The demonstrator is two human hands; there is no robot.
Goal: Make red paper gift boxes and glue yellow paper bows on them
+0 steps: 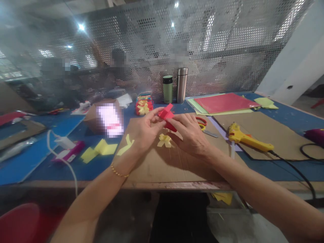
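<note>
Between my two hands is a folded red paper piece (167, 114), held just above a cardboard sheet (162, 168). My left hand (145, 130) pinches its left side between thumb and fingers. My right hand (191, 131) has its fingers closed on the lower right side; its thumb is partly hidden. Below the red piece, a pale yellow paper bow (164, 140) lies on the cardboard. Yellow paper strips (126, 145) lie beside my left wrist. Scissors (209, 133) with red and yellow handles rest just past my right hand.
A yellow glue gun (249, 137) lies at right, its cord trailing over the table edge. Behind stand a green tumbler (167, 89), a steel flask (182, 85) and small red boxes with yellow bows (144, 105). Red sheets (225, 102), a power strip (68, 152) and a lit phone (110, 119) surround the cardboard.
</note>
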